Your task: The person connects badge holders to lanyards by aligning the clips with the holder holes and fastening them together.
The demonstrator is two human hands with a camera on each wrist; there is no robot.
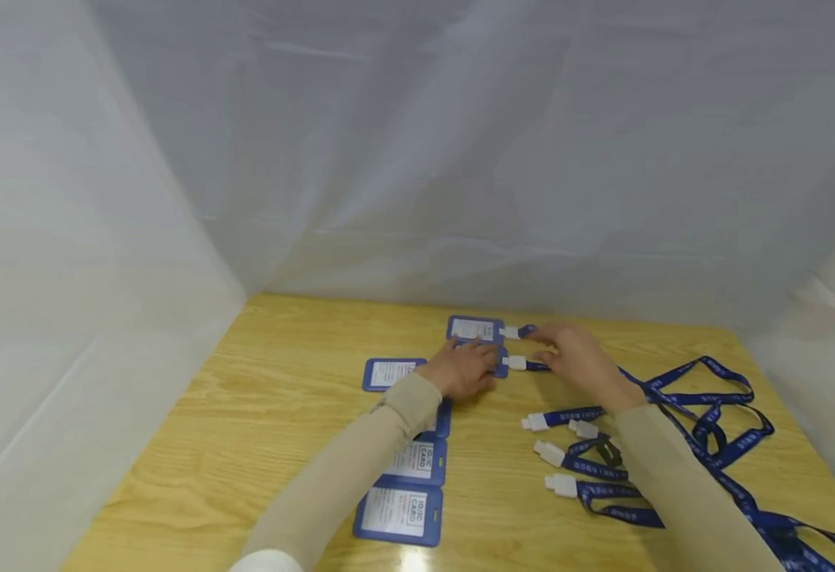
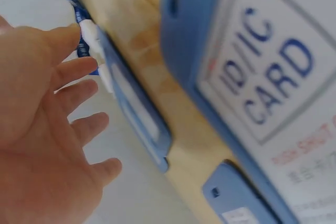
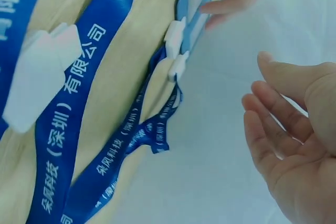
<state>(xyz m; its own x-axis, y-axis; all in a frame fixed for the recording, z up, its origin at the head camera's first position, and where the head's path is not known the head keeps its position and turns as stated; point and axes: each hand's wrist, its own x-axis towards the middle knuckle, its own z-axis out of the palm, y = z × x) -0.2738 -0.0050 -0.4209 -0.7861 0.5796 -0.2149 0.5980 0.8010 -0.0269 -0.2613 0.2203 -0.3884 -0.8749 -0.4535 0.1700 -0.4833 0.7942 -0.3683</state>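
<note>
In the head view my left hand is over a blue ID card holder at the back of the table and hides most of it. Just behind lies another blue card holder. White clips join both holders to dark blue lanyards. My right hand is beside those lanyard ends, fingers loosely bent. In the right wrist view the right hand has nothing between thumb and fingers, and the printed lanyards lie apart from it. The left wrist view shows the left hand with spread fingers.
Several more card holders lie in a column under and beside the left forearm, one set off leftward. Loose lanyards with white clips spread over the table's right side. White sheeting surrounds the wooden table.
</note>
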